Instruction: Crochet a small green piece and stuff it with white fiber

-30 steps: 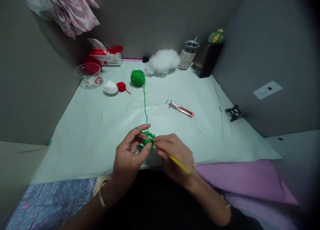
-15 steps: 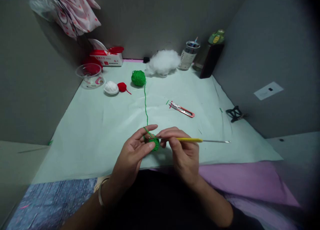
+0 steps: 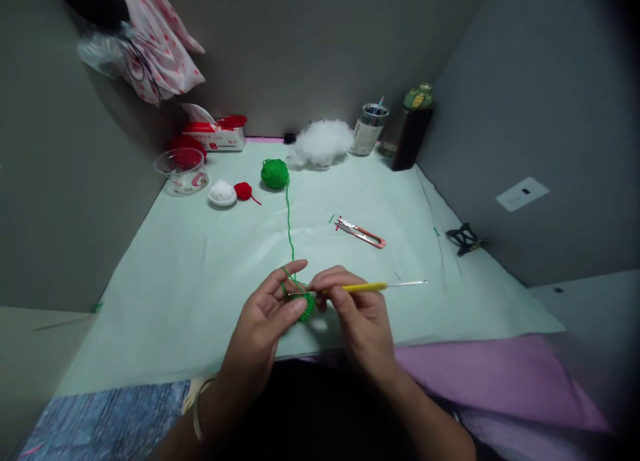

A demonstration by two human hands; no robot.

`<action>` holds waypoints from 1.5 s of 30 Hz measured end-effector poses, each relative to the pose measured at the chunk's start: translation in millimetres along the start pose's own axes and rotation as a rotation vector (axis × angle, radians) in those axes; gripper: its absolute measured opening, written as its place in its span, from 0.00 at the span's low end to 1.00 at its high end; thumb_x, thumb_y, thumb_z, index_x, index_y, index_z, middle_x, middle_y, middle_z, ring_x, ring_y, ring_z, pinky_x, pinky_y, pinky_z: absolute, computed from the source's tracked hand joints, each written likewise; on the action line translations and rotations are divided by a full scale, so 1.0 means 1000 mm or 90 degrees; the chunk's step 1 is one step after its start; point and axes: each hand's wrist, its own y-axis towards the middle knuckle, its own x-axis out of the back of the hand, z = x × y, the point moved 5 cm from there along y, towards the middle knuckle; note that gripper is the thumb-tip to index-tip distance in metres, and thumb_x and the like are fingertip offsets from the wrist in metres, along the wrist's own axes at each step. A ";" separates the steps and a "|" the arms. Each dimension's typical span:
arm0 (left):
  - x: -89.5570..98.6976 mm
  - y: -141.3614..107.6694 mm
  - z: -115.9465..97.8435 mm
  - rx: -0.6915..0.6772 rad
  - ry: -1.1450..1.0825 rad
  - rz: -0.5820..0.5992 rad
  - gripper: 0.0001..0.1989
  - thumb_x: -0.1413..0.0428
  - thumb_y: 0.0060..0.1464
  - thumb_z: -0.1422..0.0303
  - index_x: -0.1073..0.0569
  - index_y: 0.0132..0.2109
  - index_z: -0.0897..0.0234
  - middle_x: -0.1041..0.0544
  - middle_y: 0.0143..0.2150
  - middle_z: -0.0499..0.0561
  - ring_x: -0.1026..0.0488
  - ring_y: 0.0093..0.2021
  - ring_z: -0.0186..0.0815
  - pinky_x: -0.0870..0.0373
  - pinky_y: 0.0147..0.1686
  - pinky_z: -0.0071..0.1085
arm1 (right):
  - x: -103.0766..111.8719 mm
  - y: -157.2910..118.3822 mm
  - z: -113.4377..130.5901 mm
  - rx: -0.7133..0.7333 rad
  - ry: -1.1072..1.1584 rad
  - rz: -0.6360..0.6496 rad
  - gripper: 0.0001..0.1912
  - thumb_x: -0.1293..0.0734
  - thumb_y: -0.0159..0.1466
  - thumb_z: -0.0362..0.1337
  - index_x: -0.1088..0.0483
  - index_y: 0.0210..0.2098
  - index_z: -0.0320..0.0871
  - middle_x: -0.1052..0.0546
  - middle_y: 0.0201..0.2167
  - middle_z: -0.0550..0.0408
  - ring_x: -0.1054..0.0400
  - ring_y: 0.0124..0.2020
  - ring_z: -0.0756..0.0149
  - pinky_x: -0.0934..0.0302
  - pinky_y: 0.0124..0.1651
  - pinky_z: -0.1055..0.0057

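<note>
Between thumb and fingers, my left hand (image 3: 265, 314) pinches a small green crochet piece (image 3: 307, 307), with its index finger raised and green yarn looped round it. My right hand (image 3: 363, 314) grips a crochet hook (image 3: 363, 287) by its yellow handle, and the metal tip lies at the top of the piece. The hook's other metal end points right. A strand of green yarn (image 3: 289, 227) runs from my left hand up to a green yarn ball (image 3: 275, 173) on the table. Part of the crochet piece is hidden behind my left thumb.
Orange-handled thread snips (image 3: 367, 235) lie right of centre. White stuffing (image 3: 325, 143), a can of pens (image 3: 370, 131) and a bottle (image 3: 413, 127) stand at the back. A white yarn ball (image 3: 222, 193), red yarn ball (image 3: 243, 191), clear tub (image 3: 187, 181) and black clip (image 3: 465, 239) are at the sides.
The view has tilted, so the table things sit lower in the picture. The hook's tip has shifted left across the green piece, and its free end has drawn in leftward.
</note>
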 end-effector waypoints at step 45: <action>-0.004 -0.005 0.004 -0.001 -0.032 -0.021 0.23 0.31 0.52 0.67 0.21 0.55 0.62 0.25 0.36 0.48 0.28 0.39 0.34 0.32 0.46 0.31 | 0.002 -0.003 0.002 0.041 0.027 -0.020 0.12 0.35 0.74 0.39 0.19 0.41 0.48 0.21 0.37 0.53 0.31 0.32 0.66 0.36 0.35 0.67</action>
